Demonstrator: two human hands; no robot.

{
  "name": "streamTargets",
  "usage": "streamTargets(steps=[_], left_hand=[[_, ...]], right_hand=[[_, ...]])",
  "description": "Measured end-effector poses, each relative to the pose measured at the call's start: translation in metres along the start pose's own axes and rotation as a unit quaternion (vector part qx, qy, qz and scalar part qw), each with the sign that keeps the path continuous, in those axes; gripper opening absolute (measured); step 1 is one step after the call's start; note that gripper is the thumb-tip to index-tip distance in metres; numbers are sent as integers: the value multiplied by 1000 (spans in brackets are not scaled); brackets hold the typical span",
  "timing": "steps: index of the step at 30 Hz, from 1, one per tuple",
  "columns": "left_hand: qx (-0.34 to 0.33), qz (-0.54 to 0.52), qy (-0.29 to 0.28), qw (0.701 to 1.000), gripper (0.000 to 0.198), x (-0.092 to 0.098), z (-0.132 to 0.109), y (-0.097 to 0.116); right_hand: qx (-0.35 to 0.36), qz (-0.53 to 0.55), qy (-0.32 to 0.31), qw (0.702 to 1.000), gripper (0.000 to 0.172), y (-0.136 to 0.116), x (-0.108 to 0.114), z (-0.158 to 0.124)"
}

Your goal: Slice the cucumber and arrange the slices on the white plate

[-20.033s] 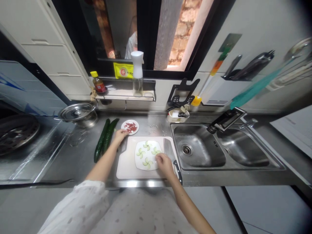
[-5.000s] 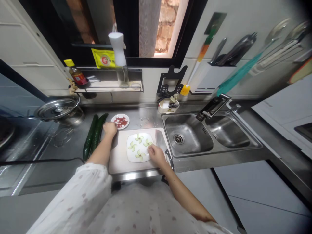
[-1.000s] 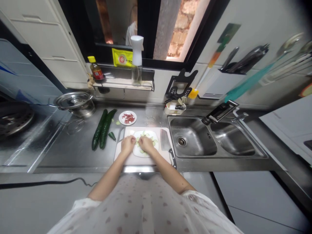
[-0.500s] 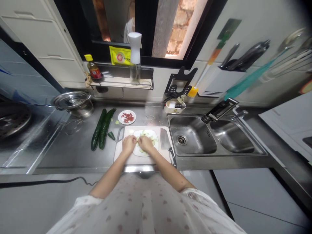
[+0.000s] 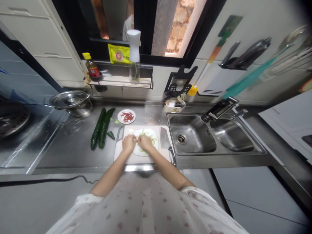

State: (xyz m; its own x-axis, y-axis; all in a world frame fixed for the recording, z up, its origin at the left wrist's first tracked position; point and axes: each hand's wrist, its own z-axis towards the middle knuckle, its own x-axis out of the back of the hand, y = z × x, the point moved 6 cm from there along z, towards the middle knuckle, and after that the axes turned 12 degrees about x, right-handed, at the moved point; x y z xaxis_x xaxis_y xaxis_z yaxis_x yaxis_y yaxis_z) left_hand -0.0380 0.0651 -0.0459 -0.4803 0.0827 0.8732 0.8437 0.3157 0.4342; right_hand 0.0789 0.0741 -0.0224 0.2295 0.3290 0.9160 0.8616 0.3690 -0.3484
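A white plate (image 5: 151,134) with cucumber slices (image 5: 154,141) lies on a white cutting board (image 5: 122,155) at the counter's front edge. My left hand (image 5: 128,143) and my right hand (image 5: 145,142) meet over the plate's left half, fingers curled and pinched together. What they pinch is too small to make out. A cleaver (image 5: 164,140) lies on the board's right side. Two whole cucumbers (image 5: 101,128) and a cut cucumber end (image 5: 111,135) lie left of the board. A small saucer of red bits (image 5: 126,116) sits behind it.
A double steel sink (image 5: 195,138) with a tap (image 5: 220,109) is to the right. A lidded steel pot (image 5: 70,102) stands at the back left. A wall shelf holds a sauce bottle (image 5: 90,66) and a spray bottle (image 5: 134,53). A black cable (image 5: 36,182) runs along the counter front.
Both hands have stayed together over the plate for the last second with only small finger shifts. Five seconds ago the left hand was by the saucer and the right at the plate's edge.
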Motion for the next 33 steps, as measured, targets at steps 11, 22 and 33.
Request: streamTargets(steps=[11,22,33], left_hand=[[8,-20,3,1000,19,3,-1,-1],[0,-34,4,999,19,11,-5,2],[3,-17,6,1000,19,7,-5,2]], right_hand=[[-20,13,10,1000,22,8,2,-3],[-18,21,19,999,21,8,1,-1],[-21,9,3,1000,21,4,-3,2]])
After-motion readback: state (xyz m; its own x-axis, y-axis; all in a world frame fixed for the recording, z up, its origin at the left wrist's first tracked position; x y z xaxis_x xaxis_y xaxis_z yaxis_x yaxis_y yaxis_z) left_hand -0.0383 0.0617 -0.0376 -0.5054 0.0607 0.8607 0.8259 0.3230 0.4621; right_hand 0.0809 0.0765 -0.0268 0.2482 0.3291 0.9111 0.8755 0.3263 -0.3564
